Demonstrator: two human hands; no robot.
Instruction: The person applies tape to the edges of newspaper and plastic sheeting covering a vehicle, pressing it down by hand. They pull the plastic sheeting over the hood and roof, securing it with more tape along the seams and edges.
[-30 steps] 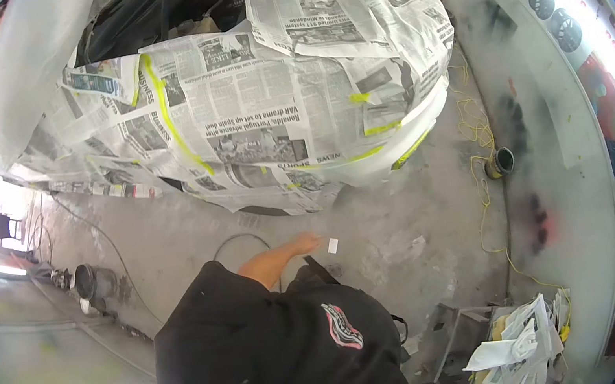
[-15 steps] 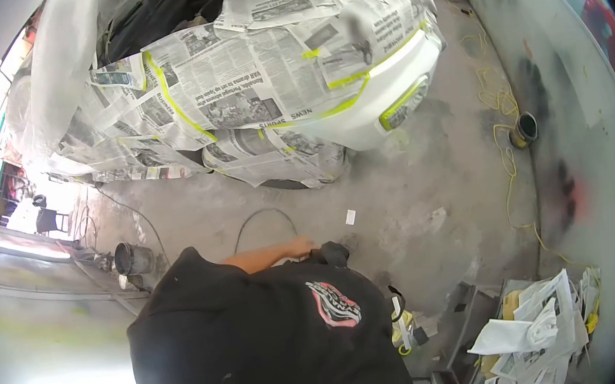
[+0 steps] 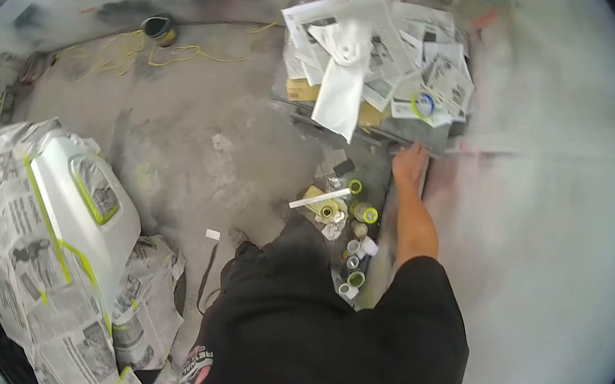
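Note:
My right hand reaches out along the right side to the dark edge of a low bench, its fingers bent over that edge. The fingertips are small and partly hidden. Close to it on the bench lie a roll of tape with a blue rim and loose newspaper sheets. Below my forearm, to its left, stand several small jars and cups, some with green rims. A white strip lies across a yellowish can. My left hand is out of view.
A white car front covered in newspaper and edged with yellow-green tape stands at left. White cloth or paper drapes over the heaped bench. A dark bucket and a yellow cord lie along the far wall.
My view has swung right, from the masked car to the bench and jars. My left hand, seen before near my leg, has gone out of view. My right hand is now fully visible.

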